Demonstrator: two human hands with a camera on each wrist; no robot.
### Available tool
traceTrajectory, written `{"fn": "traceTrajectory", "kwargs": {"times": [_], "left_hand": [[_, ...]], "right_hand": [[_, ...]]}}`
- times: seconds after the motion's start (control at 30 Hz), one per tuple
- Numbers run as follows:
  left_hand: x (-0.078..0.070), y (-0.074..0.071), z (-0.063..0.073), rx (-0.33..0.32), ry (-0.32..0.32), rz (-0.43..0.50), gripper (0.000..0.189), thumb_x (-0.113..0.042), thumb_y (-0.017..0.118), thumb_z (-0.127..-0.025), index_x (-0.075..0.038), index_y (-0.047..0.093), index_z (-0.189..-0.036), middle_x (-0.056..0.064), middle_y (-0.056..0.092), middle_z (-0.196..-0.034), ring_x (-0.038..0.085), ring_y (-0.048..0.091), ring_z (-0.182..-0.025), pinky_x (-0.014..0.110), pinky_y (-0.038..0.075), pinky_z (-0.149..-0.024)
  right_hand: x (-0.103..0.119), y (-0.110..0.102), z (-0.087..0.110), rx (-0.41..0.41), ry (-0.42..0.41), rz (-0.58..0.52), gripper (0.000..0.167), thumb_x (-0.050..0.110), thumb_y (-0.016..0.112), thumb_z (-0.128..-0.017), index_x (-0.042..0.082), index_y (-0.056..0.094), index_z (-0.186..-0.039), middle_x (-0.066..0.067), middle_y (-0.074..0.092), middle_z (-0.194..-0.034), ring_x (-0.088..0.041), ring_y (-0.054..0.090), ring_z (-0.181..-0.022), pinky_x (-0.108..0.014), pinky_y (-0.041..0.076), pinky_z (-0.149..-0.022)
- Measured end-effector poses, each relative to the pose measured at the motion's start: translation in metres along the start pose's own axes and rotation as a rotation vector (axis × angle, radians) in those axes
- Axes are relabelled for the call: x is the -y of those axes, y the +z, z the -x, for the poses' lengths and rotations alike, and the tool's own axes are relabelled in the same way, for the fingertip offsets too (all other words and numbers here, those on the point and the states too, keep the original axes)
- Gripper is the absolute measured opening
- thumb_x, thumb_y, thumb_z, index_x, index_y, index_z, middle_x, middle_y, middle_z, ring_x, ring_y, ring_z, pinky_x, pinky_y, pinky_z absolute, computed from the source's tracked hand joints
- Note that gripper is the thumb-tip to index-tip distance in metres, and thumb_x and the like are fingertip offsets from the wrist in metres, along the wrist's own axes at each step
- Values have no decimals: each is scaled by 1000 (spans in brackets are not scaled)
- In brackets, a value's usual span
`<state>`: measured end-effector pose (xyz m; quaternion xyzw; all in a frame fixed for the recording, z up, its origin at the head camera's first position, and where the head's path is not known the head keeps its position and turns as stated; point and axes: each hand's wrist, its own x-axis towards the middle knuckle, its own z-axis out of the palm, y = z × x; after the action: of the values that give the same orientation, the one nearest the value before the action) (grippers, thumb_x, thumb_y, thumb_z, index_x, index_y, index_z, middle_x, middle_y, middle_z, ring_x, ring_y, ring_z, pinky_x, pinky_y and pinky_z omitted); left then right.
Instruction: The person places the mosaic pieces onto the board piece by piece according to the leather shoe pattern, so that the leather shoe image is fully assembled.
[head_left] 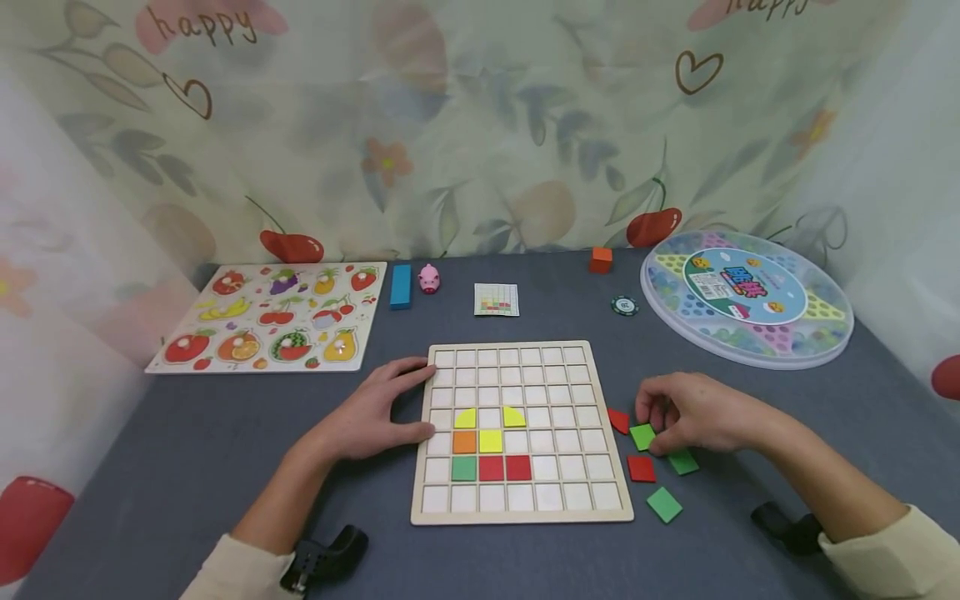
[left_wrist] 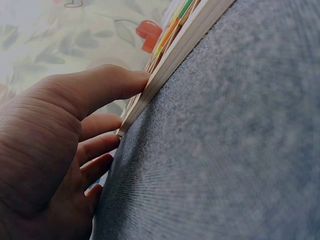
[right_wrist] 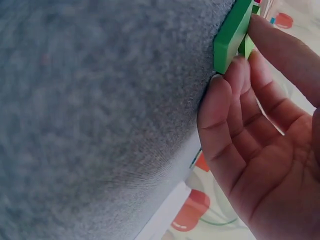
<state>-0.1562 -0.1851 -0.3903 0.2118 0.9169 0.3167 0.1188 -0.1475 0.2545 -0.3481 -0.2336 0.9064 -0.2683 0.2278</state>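
Observation:
A wooden grid board (head_left: 611, 433) lies in the middle of the head view. On it sit two yellow quarter-round tiles, a yellow square (head_left: 491, 441), an orange square (head_left: 464, 442), a green square (head_left: 463, 468) and two red squares. My left hand (head_left: 360, 421) touches the board's left edge, thumb and fingers spread; the left wrist view shows the thumb against the wooden rim (left_wrist: 172, 65). Right of the board, my right hand (head_left: 697, 412) pinches a light green tile (head_left: 641, 435) between thumb and fingers. A darker green tile (right_wrist: 231, 40) lies close beside it.
Near the right hand lie a red quarter-round tile (head_left: 618, 421), a red square (head_left: 641, 468) and a green square (head_left: 664, 505). Behind are a fruit board (head_left: 258, 329), blue block (head_left: 401, 287), pink pig (head_left: 429, 279), pattern card (head_left: 496, 300), orange cube (head_left: 601, 260), chip (head_left: 624, 305) and round game box (head_left: 817, 333).

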Motion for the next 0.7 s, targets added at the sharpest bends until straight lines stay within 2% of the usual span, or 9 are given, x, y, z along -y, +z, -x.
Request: {"fn": "traceTrajectory", "kwargs": {"times": [0.23,0.4,0.6,0.7], "left_hand": [[0,0,0,0,-1,-6,82,-42,77,-89,-16,43,-159,11,33,-166,37,30,-148,64,36,-114],[0,0,1,-1,-6,2,82,-41,77,-89,-15,43,-159,12,32,-166,37,30,-148,63,38,-113],[0,0,1,1,-6,3,82,-41,77,-89,-15,43,-159,12,33,-165,37,30,-148,63,39,-113],[0,-1,1,-1,-2,3,82,-41,77,-89,-16,43,-159,11,32,-165,37,29,-148,63,38,-113]], "right_hand": [[2,-1,0,-19,24,-2,29,19,86,-79,17,61,-92,3,58,-79,-13,56,-70,-27,46,-62],[3,-1,-1,-36,5,-23,25,15,84,-81,15,61,-90,3,57,-77,-13,57,-70,-27,47,-62],[4,-4,0,-3,-41,-146,21,14,77,-89,10,69,-109,-1,62,-84,-13,58,-72,-27,50,-64],[9,-5,-2,10,-55,-200,22,15,74,-94,10,72,-114,-3,62,-82,-15,58,-68,-28,50,-61]]}}
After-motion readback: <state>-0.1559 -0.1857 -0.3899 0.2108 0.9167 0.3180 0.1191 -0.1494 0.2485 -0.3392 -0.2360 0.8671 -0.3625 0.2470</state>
